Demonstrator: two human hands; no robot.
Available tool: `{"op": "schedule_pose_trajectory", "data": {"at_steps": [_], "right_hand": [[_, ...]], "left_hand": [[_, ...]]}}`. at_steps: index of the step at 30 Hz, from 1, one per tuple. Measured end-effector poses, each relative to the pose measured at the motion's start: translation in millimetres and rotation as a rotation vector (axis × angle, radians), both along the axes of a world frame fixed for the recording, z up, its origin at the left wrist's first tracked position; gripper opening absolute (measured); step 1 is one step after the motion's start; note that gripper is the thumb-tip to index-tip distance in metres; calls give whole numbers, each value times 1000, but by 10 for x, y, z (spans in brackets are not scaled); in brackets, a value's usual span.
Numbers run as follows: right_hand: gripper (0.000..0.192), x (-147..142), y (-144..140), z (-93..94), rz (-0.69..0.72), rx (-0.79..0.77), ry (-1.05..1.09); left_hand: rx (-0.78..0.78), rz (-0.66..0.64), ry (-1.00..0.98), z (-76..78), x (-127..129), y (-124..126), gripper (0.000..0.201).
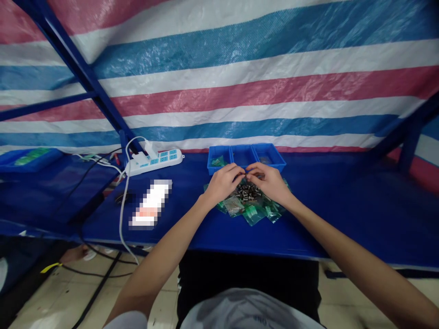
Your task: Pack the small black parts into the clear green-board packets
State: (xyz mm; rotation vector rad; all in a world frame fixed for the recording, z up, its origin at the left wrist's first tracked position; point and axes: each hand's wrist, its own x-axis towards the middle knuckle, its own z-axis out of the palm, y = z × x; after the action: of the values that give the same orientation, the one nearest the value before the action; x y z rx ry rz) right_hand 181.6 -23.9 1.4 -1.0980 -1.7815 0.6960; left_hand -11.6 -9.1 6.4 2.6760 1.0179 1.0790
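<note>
**Two hands meeting over a heap of small metal parts**

In the head view, the person's left hand and right hand are coming together fingertip to fingertip, just above a small heap of dark, shiny metal parts. Both hands are curling inward with fingers pinched; whatever they are pinching between them is too small to make out, so it cannot be told whether it is one part or two.

The heap is lying directly beneath and between the hands, resting on a fan of translucent green plastic bags that is spreading out on the near side of the wrists. The bags are overlapping too much for a firm count; at least four are showing.

Just beyond the fingertips, three small blue plastic bins are sitting side by side in a row, the one beyond the left hand holding something green. Well off to the left of the left hand, one white power strip with plugs in it is lying on the blue table surface, and one blurred white object is lying nearer, also to that side.

Judging from the grip, handling such tiny pieces is going best with the wrists staying low over the heap, so that anything slipping falls back onto the bags.
</note>
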Motion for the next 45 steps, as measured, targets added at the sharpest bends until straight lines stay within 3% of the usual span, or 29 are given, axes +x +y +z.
{"op": "schedule_pose_trajectory", "data": {"at_steps": [16,29,45], "right_hand": [[18,-11,-20,19,24,-91,6],[18,-46,-69,38,-26,140,-300],[17,-74,-101,68,-63,167,-136]], "left_hand": [[-13,29,21,7,14,-55,11],[22,25,-51,-12,15,-29,21],[37,142,-22,10,20,-72,18]]}}
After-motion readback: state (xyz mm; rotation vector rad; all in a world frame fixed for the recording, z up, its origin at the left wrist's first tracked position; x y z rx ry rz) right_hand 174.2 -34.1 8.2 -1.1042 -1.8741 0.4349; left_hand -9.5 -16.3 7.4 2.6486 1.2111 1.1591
